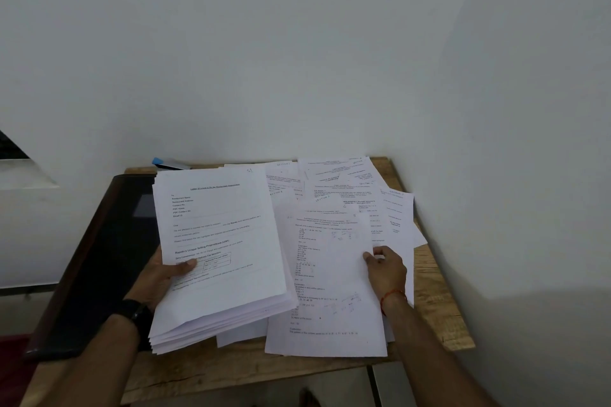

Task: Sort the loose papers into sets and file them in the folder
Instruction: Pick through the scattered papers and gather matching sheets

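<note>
Two grips at once.
Our left hand [162, 274] grips the stack [218, 241]; our right hand [386, 269] pinches one sheet [330, 274] above papers [334, 178] strewn on the counter [439, 307].

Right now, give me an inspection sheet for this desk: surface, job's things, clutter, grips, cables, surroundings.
Surface: wooden table, mostly covered by paper.
Job's things: thick stack lifted at left; printed sheet beside it; loose papers fanned out behind; dark folder at the left edge.
Clutter: blue-and-white object at the back, too small to identify.
Grips: left grip holds the thick stack, thumb on top; right grip pinches the printed sheet's right edge.
Cables: nothing seen.
Surroundings: white wall behind and right.
</note>
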